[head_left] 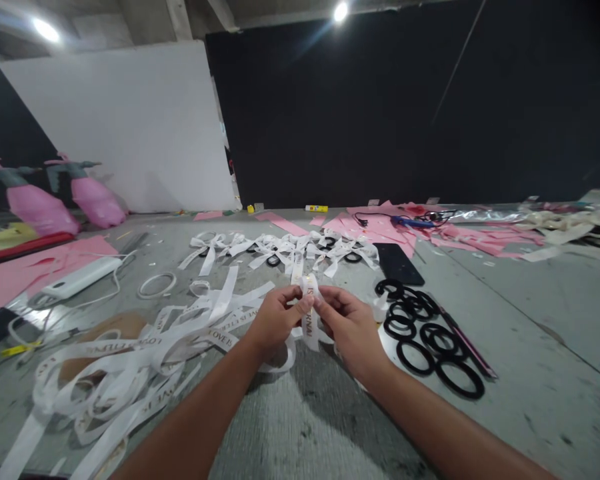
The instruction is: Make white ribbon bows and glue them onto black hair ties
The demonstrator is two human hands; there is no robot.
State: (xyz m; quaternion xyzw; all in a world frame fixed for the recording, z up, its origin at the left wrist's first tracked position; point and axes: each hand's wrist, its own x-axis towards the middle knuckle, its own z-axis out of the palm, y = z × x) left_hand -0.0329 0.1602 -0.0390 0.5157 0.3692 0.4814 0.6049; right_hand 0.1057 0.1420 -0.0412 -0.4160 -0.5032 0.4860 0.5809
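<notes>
Both of my hands meet over the grey floor, pinching one strip of white printed ribbon (pixel 309 313) between them. My left hand (pixel 276 319) grips the ribbon from the left with closed fingers. My right hand (pixel 347 325) pinches it from the right. The ribbon folds into a loop above my fingertips and hangs down between the hands. A heap of loose white ribbon (pixel 130 370) trails off to the left. Several black rings (pixel 433 340) lie just right of my right hand.
A row of finished white ribbon bows (pixel 280 250) lies ahead. A black phone (pixel 397 263) rests beside them, with pink paper scraps (pixel 405 230) beyond. A white power bank (pixel 83 277) with cable sits at left, near two pink spray bottles (pixel 70 197).
</notes>
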